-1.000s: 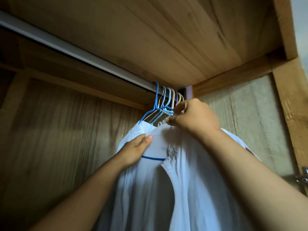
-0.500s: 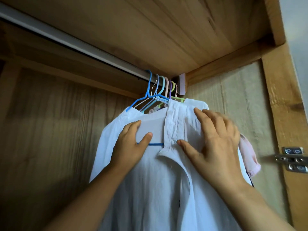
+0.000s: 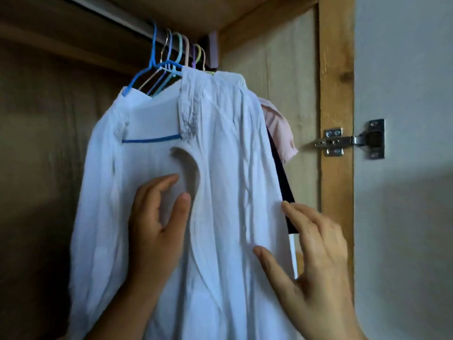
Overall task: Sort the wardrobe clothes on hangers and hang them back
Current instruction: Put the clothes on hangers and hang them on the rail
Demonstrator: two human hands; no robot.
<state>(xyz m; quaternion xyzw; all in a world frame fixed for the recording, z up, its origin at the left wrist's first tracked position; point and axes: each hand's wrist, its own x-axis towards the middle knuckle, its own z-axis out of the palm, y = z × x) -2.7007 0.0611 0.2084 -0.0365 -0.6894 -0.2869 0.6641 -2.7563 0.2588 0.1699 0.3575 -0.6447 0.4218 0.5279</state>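
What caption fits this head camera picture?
Two open hands smooth a white shirt hanging on a blue hanger.

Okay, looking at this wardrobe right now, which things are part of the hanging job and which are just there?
Part of the job:
- white shirt on the blue hanger
- rail with the other hangers
- pink garment and dark garment behind it
- left hand and right hand, both flat on the shirt

Just there:
- door hinge
- wall

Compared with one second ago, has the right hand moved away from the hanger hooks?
Yes. The right hand was up at the hanger hooks on the rail; now it lies lower, open on the white shirt, far below them.
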